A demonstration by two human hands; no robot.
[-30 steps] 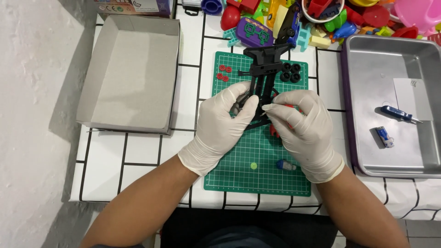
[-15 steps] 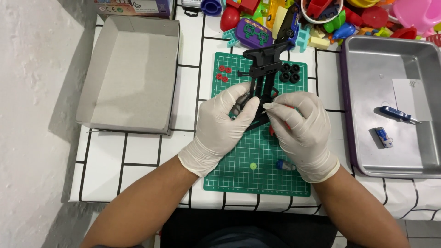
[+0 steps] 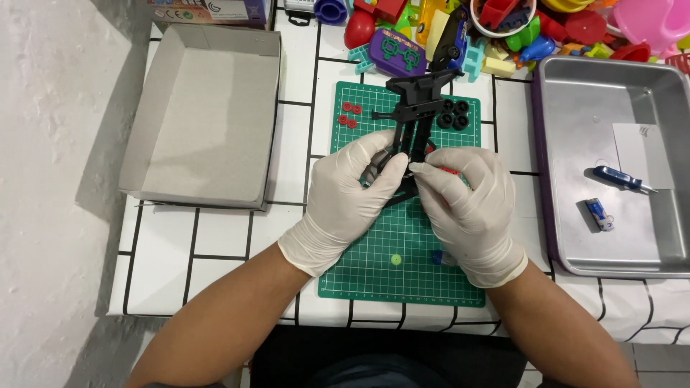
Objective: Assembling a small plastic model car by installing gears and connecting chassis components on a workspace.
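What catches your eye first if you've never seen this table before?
Two white-gloved hands, left hand and right hand, meet at the middle over a green cutting mat, gripping a black plastic frame. Behind it lies a bright toy heap; a metal tray sits right, a grey cardboard box left.

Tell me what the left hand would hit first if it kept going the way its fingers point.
The left hand points up and to the right, already on the black plastic frame. Past that, probably the black wheels on the green cutting mat, though height is unclear.

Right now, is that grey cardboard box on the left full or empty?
Empty. The cardboard box lies open, and only its bare grey floor shows inside.
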